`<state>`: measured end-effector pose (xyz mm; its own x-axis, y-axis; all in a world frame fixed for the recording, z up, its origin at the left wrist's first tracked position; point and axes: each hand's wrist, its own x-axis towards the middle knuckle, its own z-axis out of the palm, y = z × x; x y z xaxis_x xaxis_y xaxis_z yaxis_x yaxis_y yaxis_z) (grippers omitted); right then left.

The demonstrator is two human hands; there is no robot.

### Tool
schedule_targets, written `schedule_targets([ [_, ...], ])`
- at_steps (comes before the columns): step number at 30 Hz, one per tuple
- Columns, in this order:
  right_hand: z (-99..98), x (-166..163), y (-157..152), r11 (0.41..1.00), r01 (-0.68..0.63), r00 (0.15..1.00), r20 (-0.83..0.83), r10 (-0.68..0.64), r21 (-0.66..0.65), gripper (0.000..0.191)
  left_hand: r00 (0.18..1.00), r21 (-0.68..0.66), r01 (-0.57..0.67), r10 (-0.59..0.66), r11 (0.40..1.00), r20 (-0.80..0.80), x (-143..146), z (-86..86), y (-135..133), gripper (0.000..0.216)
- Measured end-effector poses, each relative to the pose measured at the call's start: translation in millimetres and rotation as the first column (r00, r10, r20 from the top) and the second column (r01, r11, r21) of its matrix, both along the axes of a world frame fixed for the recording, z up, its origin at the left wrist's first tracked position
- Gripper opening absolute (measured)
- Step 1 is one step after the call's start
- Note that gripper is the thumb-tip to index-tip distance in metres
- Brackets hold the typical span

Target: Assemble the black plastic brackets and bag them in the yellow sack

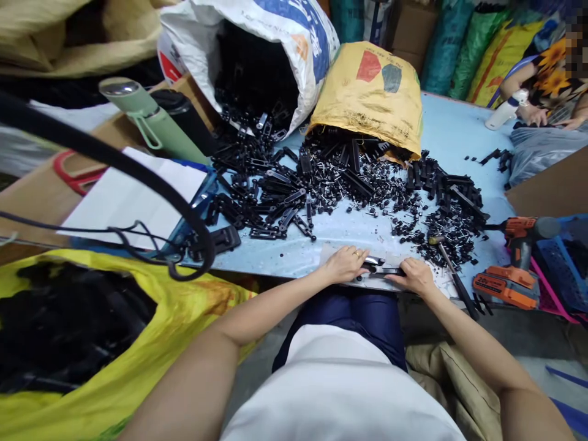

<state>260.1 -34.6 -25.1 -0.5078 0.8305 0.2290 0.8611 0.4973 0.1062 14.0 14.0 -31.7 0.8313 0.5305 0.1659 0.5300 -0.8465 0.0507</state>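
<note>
Both my hands are at the front edge of the blue-topped table [294, 260]. My left hand [348, 264] is closed on a black elongated part [374, 261] with a shiny surface. My right hand [414, 275] pinches the near end of a slim black piece [386, 270], just beside the first; whether the two pieces are joined I cannot tell. Beyond my hands lies a heap of small black parts and pins [331, 184]. To the right of my right hand a small hammer [452, 269] rests with its dark handle over the table edge.
An orange cordless drill [517, 260] stands right of the hammer. White [312, 67] and yellow [367, 92] sacks spill black parts at the back. A green flask [156, 116] and white sheet [133, 196] are left. A black cable arm [138, 168] crosses the left. Another person's hands [535, 115] work far right.
</note>
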Motion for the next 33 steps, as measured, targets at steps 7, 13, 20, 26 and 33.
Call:
schedule_targets([
  [7,23.4,-10.9,-1.4,0.974,-0.084,0.995,-0.069,0.071,-0.209,0.070,0.988,-0.234,-0.147,0.154,0.961,0.011,-2.5,13.1,4.5,0.053],
  [13,45.6,-28.0,9.9,0.912,0.054,0.989,0.147,0.007,-0.407,0.067,0.920,-0.267,-0.389,0.357,0.882,-0.160,1.0,28.0,5.8,0.054],
  [20,81.4,-35.5,-14.3,0.873,-0.379,0.903,-0.327,0.278,-0.306,0.068,0.975,-0.363,0.032,0.051,0.931,0.217,-25.9,50.3,-24.3,0.056],
  [26,89.2,-56.5,-33.6,0.734,-0.658,0.605,-0.698,0.383,-0.168,0.060,0.827,-0.290,0.214,-0.015,0.933,0.563,-31.4,63.1,-69.5,0.066],
  [33,51.3,-49.1,5.8,0.938,-0.155,0.980,-0.166,0.107,-0.309,0.064,0.940,-0.131,-0.215,0.241,0.968,0.241,-30.0,36.9,-15.9,0.055],
])
